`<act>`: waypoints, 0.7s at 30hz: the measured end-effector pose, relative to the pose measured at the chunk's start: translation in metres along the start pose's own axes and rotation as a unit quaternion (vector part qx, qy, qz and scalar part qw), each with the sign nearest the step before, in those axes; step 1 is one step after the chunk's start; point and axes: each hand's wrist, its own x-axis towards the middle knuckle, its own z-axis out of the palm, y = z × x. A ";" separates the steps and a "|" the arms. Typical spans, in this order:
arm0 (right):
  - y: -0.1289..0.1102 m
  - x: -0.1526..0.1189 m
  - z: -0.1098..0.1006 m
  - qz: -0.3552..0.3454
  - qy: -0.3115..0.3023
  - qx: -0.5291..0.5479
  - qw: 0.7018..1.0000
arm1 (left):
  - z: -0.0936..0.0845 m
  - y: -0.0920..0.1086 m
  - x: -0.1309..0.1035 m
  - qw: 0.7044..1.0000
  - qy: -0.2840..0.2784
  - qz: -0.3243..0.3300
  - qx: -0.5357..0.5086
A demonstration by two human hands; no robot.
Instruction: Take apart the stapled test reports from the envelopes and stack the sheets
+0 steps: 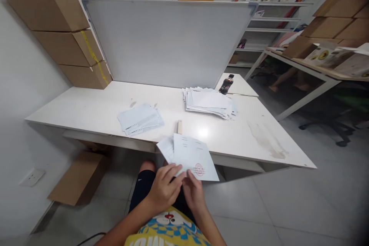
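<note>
My left hand is closed at the lower left edge of a white printed sheet of paper, its fingers lying over the edge. My right hand pinches the sheet's bottom edge, thumb on top, beside a round red stamp. Behind it, another white sheet fans out to the left. Both sheets are above the table's front edge, near my lap. Just beyond them lies a small pale wooden-looking block. A few printed sheets lie on the table to the left. Further back on the right is a thick, uneven paper stack.
The white table carries a whiteboard along its back. Cardboard boxes are piled at the left end. A dark drink bottle stands behind the stack. Another box sits on the floor at left.
</note>
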 end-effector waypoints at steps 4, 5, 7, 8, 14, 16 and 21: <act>-0.024 -0.006 0.002 -0.067 0.026 -0.045 0.996 | -0.005 -0.009 -0.002 0.953 0.085 -0.222 -0.186; -0.029 -0.007 0.002 -0.061 0.015 -0.065 0.996 | -0.007 -0.010 0.003 0.920 0.047 -0.266 -0.283; -0.033 -0.008 0.000 -0.029 -0.026 -0.120 0.992 | -0.010 -0.009 0.018 0.828 0.013 -0.341 -0.444; -0.033 -0.008 -0.001 -0.011 -0.049 -0.149 0.988 | -0.011 -0.008 0.025 0.785 0.027 -0.375 -0.492; -0.026 -0.006 -0.015 -0.027 -0.048 -0.208 0.977 | -0.013 -0.013 0.038 0.690 0.055 -0.466 -0.551; -0.033 -0.003 -0.023 -0.044 -0.023 -0.171 0.984 | -0.015 -0.020 0.032 0.686 0.038 -0.488 -0.539; -0.066 0.005 -0.040 -0.049 -0.034 -0.181 0.982 | -0.022 -0.041 0.012 0.691 0.023 -0.534 -0.486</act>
